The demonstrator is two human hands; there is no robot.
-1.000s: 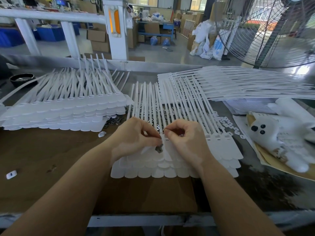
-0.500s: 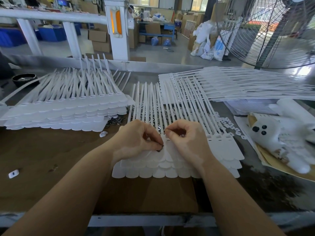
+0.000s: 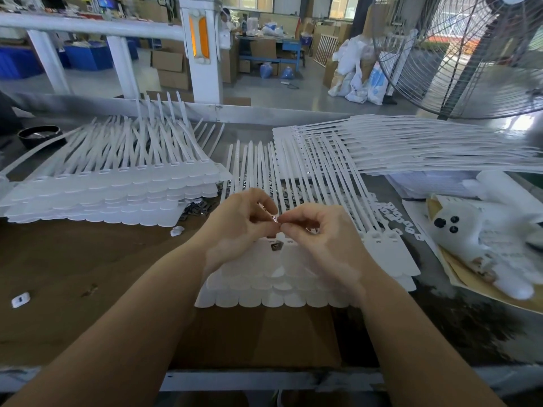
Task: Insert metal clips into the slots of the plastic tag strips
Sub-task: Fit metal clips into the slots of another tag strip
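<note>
The person worked at a brown bench [image 3: 73, 259] with a fanned stack of white tag strips [image 3: 293, 277] lying directly in front. Both hands were raised just above the slotted heads of that stack. The left hand [image 3: 238, 227] had its fingers curled, thumb and forefinger closed together; the right hand [image 3: 320, 239] was curled likewise, its fingertips touching those of the left. A small bright object, apparently a metal clip [image 3: 275, 220], was pinched where the two sets of fingertips met; which hand carried the load could not be told. A second metal clip [image 3: 276, 246] sat on the head of the top strip just below the hands, beside the row of slots [image 3: 289, 240]; whether it was seated or merely resting could not be told.

The step in hand appeared to be orienting a clip before insertion. To do this well, the clip should be turned between the fingertips until its leading edge faced the slot, then lowered square to the opening and pressed straight in, without twisting. One hand should steady the strip head so the stack did not slide.

A supply of loose clips [image 3: 197, 209] lay at the edge of a second stack [image 3: 111, 189] on the left. A third stack [image 3: 411, 148] lay on the right.
</note>
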